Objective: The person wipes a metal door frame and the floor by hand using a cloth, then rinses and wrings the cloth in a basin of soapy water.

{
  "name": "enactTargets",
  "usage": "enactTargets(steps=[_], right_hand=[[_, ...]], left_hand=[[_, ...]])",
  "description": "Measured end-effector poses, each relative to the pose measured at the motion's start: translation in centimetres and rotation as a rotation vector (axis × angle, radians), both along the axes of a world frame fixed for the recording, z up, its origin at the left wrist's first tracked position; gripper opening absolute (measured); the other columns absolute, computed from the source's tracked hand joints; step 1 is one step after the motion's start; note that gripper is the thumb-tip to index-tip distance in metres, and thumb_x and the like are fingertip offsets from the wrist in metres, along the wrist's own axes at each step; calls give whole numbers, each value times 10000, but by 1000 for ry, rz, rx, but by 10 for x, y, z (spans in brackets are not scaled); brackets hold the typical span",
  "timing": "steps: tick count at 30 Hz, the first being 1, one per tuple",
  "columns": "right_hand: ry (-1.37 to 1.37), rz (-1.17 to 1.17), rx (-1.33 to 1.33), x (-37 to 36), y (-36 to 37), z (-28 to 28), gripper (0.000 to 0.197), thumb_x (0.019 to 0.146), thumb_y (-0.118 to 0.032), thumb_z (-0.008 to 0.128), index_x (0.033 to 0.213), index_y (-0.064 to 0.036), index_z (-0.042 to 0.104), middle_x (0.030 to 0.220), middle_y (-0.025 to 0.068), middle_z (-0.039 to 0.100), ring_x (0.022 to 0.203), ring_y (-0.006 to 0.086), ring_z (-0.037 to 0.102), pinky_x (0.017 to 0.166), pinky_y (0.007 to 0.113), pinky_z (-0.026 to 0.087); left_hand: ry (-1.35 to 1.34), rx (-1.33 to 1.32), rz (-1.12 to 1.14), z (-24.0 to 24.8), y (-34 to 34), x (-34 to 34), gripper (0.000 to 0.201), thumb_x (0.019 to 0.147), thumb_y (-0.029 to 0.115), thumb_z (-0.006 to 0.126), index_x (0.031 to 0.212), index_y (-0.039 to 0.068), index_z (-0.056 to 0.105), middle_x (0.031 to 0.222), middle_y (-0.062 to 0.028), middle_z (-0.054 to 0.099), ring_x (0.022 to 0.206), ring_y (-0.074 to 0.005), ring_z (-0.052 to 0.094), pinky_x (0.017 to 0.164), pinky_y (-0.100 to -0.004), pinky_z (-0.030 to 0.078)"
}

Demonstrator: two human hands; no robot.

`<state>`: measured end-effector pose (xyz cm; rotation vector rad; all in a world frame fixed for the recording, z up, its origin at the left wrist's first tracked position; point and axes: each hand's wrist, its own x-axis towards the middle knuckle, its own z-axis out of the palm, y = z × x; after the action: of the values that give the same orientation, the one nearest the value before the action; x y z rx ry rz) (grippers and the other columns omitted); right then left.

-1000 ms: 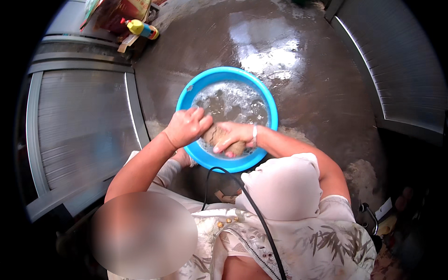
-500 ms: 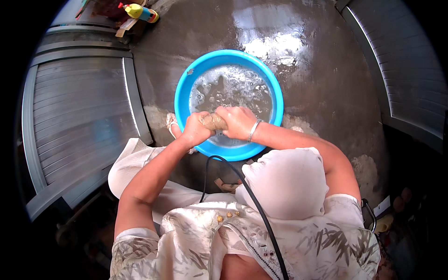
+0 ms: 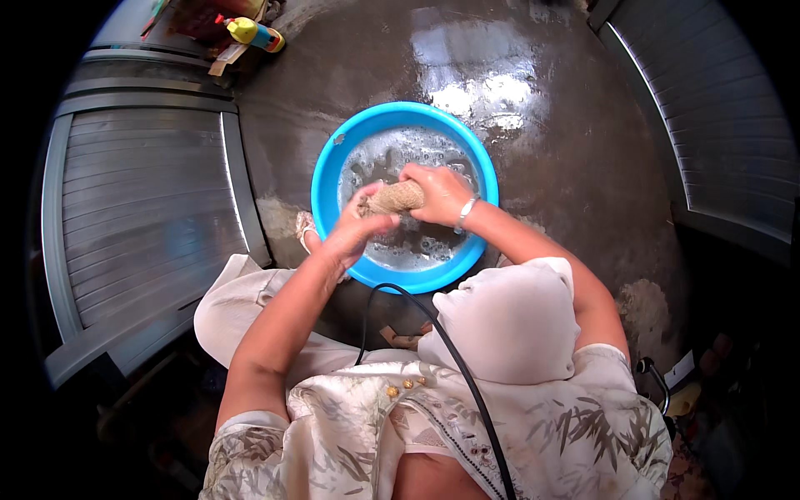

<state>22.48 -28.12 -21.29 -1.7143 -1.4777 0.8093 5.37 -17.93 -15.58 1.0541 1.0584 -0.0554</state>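
A bunched tan cloth (image 3: 395,197) with a rough, knit-like surface spans the gap between my two hands, above the soapy water. My left hand (image 3: 357,227) holds its left end, thumb below and fingers above, a little smeared by motion. Around the right end, the fingers of my right hand (image 3: 443,197) are wrapped; a silver bangle (image 3: 467,214) circles that wrist. Beneath both hands stands a round blue basin (image 3: 326,171) of cloudy water (image 3: 417,237) with foam and bubbles.
The basin rests on a wet, shiny concrete floor (image 3: 575,158). Grey slatted metal panels (image 3: 150,183) flank it left and right. A yellow bottle with a red cap (image 3: 254,33) lies at the far left. A black cable (image 3: 450,346) runs down across my front.
The cloth has shifted slightly up and right and looks less tightly squeezed. My left hand has loosened and turned, with its thumb now apart from its fingers. My right hand still grips.
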Motion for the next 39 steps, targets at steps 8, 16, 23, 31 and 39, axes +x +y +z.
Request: enactTargets(steps=[8, 16, 23, 31, 39], right_hand=[[98, -127, 446, 36, -11, 74, 691, 627, -269, 836, 1169, -75, 453, 1054, 143, 583, 922, 318, 620, 790, 387, 502], [1499, -475, 382, 78, -34, 60, 372, 908, -178, 606, 1220, -53, 447, 1051, 88, 607, 930, 144, 599, 794, 273, 499], [1039, -756, 460, 97, -45, 67, 323, 897, -160, 610, 1186, -67, 501, 1043, 56, 587, 956, 124, 548, 804, 268, 465], [427, -614, 739, 112, -68, 125, 285, 864, -250, 665, 1032, -26, 614, 988, 70, 620, 890, 124, 587, 744, 275, 469], [340, -739, 857, 125, -72, 134, 950, 757, -469, 735, 1393, 61, 269, 1303, 218, 448, 1205, 299, 464, 1000, 365, 380]], left_hand=[[-152, 97, -23, 50, 25, 52, 641, 838, 360, 678, 1351, 124, 375, 1271, -68, 493, 1150, -225, 500, 901, -443, 442], [-528, 418, -86, 85, 10, 88, 510, 832, 71, 686, 1306, 92, 500, 1211, -36, 554, 1075, -128, 534, 919, -271, 437], [-579, 581, -121, 129, 33, 159, 420, 824, 42, 681, 1202, -9, 504, 1093, -81, 611, 1021, -150, 586, 914, -297, 467], [-873, 613, -242, 183, 10, 222, 445, 857, 59, 645, 1241, 10, 426, 1150, -100, 579, 1083, -170, 557, 958, -298, 428], [-789, 442, -213, 180, -47, 229, 388, 868, 179, 668, 1165, -24, 520, 1053, -96, 637, 996, -135, 597, 886, -277, 472]])
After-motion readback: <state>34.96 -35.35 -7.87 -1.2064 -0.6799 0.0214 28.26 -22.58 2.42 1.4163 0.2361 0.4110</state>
